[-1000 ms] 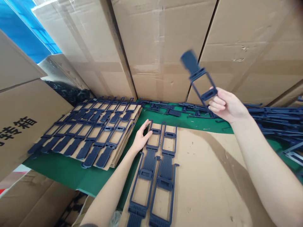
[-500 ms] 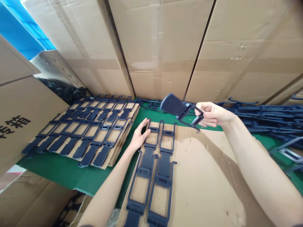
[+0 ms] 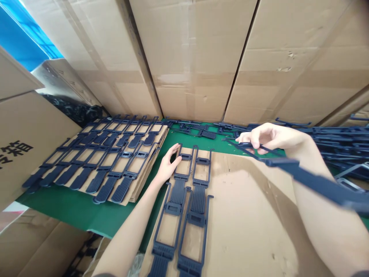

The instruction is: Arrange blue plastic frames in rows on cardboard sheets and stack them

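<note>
My right hand [image 3: 268, 136] pinches a dark blue plastic frame piece [image 3: 284, 163] by its open-frame end, above the cardboard sheet [image 3: 245, 215]. The piece's broad end points down to the right, blurred, in front of my right forearm. My left hand [image 3: 168, 165] rests at the sheet's far left corner, thumb and fingers apart, touching the edge of a flat-lying frame piece [image 3: 183, 165]. Beside that lies a second frame piece [image 3: 202, 169]. Two more, nearer me, overlap their ribbed ends: a left one [image 3: 167, 227] and a right one [image 3: 193, 238].
On the left, a stack of cardboard sheets [image 3: 141, 188] bears rows of similar pieces. A heap of loose pieces [image 3: 340, 142] lies at the right, with more along the back of the green table [image 3: 184, 140]. Large cardboard boxes [image 3: 190, 57] stand behind, another box [image 3: 34, 134] at left.
The held frame piece has swung from pointing up left to pointing down right as my right hand turned and shifted slightly right. My left hand stays at the same frame piece.
</note>
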`<state>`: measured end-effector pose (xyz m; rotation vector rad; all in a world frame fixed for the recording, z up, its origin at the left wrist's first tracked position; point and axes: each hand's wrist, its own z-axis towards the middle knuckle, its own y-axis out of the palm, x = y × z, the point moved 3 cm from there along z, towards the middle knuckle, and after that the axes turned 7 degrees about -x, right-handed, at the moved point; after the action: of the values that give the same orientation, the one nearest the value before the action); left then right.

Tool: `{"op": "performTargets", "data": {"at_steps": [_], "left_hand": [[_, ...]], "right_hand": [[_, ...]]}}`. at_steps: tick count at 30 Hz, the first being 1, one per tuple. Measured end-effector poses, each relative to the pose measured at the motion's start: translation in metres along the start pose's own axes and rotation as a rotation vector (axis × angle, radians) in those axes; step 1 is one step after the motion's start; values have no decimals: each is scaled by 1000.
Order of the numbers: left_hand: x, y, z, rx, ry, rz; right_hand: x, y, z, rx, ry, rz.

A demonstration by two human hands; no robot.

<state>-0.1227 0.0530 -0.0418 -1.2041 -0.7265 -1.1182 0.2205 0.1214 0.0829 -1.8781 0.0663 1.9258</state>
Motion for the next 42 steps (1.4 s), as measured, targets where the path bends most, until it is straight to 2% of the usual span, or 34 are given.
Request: {"op": "performTargets", "data": {"at_steps": [4,9,12,17,22,27,32,36,39,42], "left_hand": [[0,0,0,-2,4,11],[0,0,0,-4,10,15],[-1,0,1,-1,13,13],[0,0,1,-4,12,12],[2,0,1,-6,10,20],[3,0,1,-8,9,33],[3,0,0,-7,4,38],[4,0,0,-7,2,38],[4,0,0,-8,-1,37],[5,0,0,-8,-3,35]], "right_hand": [[-6,-1,2,-104,102,-219],[-2,11,16,-234,357,-404],[9,14,24,-238,487,-472],[23,14,31,-193,487,-418],[23,17,32,-152,562,-362],[16,20,32,-199,489,-341],[13,18,34,-247,321,-425],[10,18,33,-261,226,-276],[6,19,32,-201,151,-102],[8,17,31,-105,180,-60]]}}
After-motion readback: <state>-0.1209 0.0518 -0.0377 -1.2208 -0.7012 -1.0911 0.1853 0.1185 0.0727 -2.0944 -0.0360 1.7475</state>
